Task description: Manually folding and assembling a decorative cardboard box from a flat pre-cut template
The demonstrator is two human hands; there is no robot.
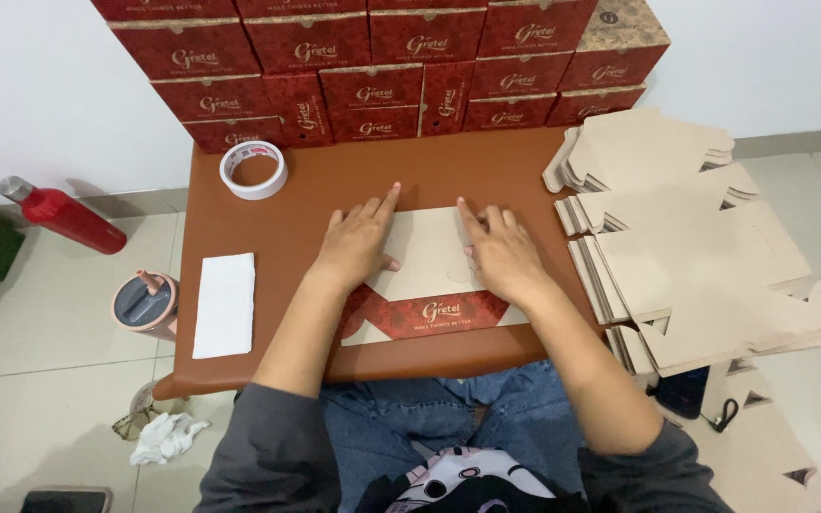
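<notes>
Head view – hands [429, 249] cover the flat carton [427, 285] – its far edge hidden.

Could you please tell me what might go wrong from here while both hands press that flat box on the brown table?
1. The flat box blank lies close to the near edge of the table, so a firm press by the left hand or right hand might nudge it off.
2. The stacked cardboard blanks overhang the table's right side and could slide down if bumped.
</notes>
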